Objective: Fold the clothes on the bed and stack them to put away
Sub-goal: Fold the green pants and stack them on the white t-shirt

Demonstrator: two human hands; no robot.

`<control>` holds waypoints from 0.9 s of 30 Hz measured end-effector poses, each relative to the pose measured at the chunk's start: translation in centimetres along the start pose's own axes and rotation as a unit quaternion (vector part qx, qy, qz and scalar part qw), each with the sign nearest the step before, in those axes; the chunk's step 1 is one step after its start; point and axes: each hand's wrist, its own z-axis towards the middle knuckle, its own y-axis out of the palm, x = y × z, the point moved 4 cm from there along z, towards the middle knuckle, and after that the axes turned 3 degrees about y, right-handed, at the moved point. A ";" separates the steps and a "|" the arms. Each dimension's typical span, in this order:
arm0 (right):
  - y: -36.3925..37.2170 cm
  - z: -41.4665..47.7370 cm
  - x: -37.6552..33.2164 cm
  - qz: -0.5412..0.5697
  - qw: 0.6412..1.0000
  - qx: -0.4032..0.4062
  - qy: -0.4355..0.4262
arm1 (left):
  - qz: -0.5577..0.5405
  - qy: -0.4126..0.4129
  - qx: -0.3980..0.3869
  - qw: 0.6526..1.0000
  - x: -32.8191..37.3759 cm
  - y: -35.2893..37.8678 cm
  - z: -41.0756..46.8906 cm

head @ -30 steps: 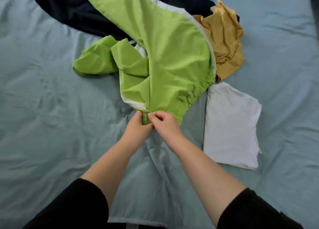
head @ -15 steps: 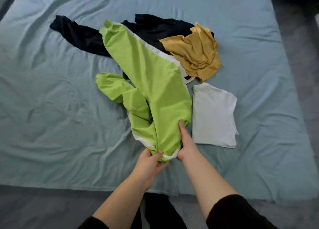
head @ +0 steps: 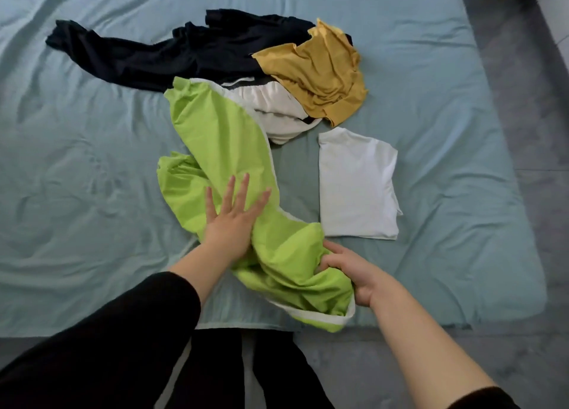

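Note:
A lime-green garment with white trim (head: pixel 228 143) lies rumpled across the middle of the blue bed (head: pixel 77 177), its near end hanging over the front edge. My left hand (head: pixel 231 220) presses flat on it with fingers spread. My right hand (head: pixel 348 270) grips a bunch of the green cloth at its near right end. A folded white shirt (head: pixel 357 183) lies flat to the right of it. Behind lie a crumpled white garment (head: pixel 274 106), a mustard-yellow one (head: pixel 320 73) and a dark navy one (head: pixel 154 54), all unfolded.
The bed's front edge runs just below my hands, with my dark-clad legs (head: pixel 246 371) against it. Grey floor (head: pixel 523 100) shows along the right side of the bed. A white object (head: pixel 557 11) stands at the top right corner.
The green garment has been laid down nearer the front edge. My left hand let go and now presses flat on it. My right hand shifted right and grips the near end.

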 end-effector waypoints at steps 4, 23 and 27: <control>-3.7 -1.0 0.2 -0.143 0.984 0.106 0.001 | 0.030 0.093 -0.154 0.983 2.1 3.4 -0.1; -12.0 4.9 4.4 -0.247 0.886 0.393 -0.014 | -0.448 -0.234 -0.077 0.859 3.3 8.7 5.8; -11.6 5.9 4.6 -0.163 0.925 0.340 -0.057 | -0.576 -0.215 -0.242 0.751 7.3 11.5 7.0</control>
